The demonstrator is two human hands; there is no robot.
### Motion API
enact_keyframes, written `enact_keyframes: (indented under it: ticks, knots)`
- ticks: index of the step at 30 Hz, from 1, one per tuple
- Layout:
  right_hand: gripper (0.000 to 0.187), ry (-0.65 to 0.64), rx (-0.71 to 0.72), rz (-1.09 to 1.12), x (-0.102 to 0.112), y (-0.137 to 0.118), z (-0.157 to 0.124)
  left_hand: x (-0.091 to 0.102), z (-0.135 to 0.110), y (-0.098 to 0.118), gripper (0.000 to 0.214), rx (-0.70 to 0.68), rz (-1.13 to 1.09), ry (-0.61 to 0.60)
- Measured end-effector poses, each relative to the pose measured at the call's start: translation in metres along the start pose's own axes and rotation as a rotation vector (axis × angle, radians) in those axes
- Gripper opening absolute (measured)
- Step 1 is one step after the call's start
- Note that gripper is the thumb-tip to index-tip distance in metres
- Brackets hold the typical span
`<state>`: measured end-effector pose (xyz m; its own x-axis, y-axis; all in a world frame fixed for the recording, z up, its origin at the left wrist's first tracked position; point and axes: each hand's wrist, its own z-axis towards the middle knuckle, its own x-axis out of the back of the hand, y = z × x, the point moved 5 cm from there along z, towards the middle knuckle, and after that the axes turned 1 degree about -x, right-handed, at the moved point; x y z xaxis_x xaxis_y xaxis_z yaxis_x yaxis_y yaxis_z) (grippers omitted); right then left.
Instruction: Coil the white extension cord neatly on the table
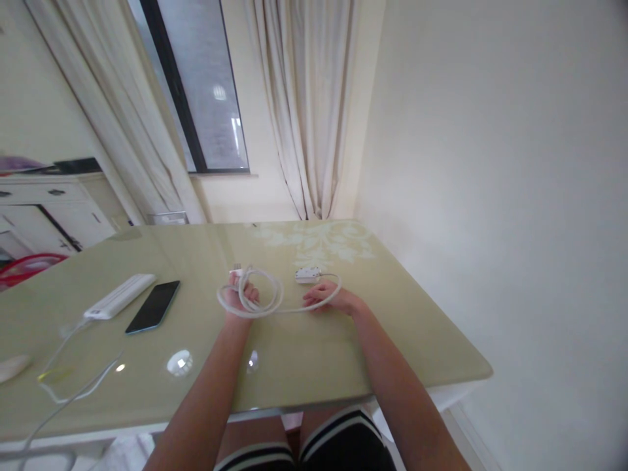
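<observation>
1. Closed around a looped white cord, a person's left hand has the plug showing just past its fingers, over a pale green table.
2. The cord runs across the right hand, its fingers loosely bent; whether they pinch anything cannot be told.
3. Just beyond those fingers sits a white block, joined to the cord.
4. At left, a dark phone lies beside a white power strip.
</observation>
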<state>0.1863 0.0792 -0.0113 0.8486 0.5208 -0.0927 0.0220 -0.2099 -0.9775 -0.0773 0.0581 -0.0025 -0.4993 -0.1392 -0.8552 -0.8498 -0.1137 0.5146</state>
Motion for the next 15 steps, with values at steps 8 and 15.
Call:
enact_keyframes:
  ticks: [8, 15]
  knots:
    - [0.019, 0.91, 0.38, -0.033, 0.078, -0.044, -0.039, -0.005, -0.001, -0.005, 0.049, -0.016, 0.072, 0.039]
    - [0.022, 0.418, 0.525, -0.223, -0.026, -0.044, -0.016, -0.027, -0.018, -0.04, 0.045, 0.122, 0.378, -0.133]
